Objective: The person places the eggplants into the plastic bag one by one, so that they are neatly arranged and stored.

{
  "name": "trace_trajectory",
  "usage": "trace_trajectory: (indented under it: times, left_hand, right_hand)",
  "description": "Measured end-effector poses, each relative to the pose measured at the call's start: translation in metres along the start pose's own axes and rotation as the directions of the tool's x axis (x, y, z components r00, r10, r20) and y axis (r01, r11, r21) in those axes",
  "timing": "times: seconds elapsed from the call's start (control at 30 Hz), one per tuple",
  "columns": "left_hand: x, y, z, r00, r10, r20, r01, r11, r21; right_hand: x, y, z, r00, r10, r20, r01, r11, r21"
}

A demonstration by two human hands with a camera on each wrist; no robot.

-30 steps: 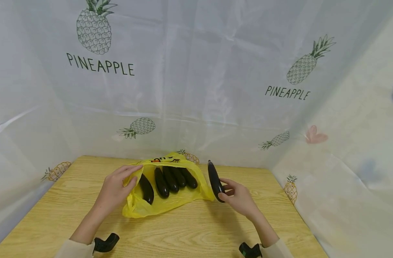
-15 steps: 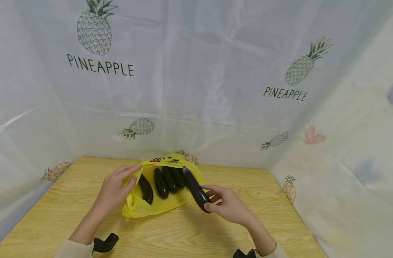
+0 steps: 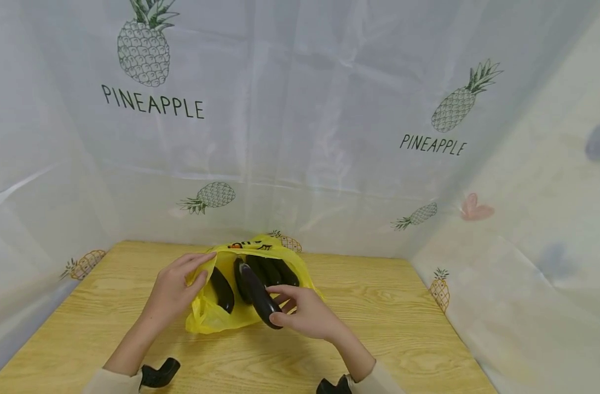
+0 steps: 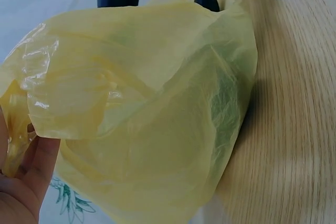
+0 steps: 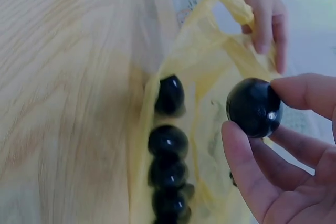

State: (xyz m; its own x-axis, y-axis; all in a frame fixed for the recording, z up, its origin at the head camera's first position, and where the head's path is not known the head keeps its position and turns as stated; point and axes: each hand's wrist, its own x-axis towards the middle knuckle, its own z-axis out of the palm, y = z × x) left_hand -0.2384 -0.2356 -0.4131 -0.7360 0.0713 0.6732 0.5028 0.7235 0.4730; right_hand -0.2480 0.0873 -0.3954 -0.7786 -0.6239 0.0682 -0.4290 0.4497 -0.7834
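A yellow plastic bag (image 3: 233, 323) lies on the table with its mouth facing me. My left hand (image 3: 179, 282) pinches the left edge of that mouth and holds it up. Between the thumb and fingers of my right hand (image 3: 307, 314) is a dark purple eggplant (image 3: 260, 298), gripped near its thick end. Its narrow end points away from me, at the bag's opening. Several more eggplants lie inside, one apart at the left (image 3: 222, 291) and the others side by side. The right wrist view shows the held eggplant (image 5: 253, 107) above their rounded ends.
The wooden table (image 3: 379, 323) stretches out on both sides of the bag. Behind it hangs a pale curtain (image 3: 300, 137) printed with pineapples, which also closes in the left and right sides. A black wrist mount (image 3: 160, 373) sits on each forearm.
My right hand has carried the eggplant leftward, from beside the bag to the front of its mouth. The left hand has stayed at the bag's edge.
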Motion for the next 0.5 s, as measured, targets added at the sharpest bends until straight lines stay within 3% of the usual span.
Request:
trace_trajectory:
  times: [0.2,0.5]
  left_hand:
    - [0.001,0.001,-0.001,1.0,0.001,0.0,-0.001,1.0,-0.009]
    - [0.0,0.0,-0.003,1.0,-0.017,0.014,0.017,1.0,0.0]
  right_hand:
    - [0.024,-0.004,0.02,1.0,-0.007,-0.025,0.007,1.0,-0.023]
    - [0.049,-0.006,0.044,1.0,-0.001,-0.022,0.002,0.999,0.037]
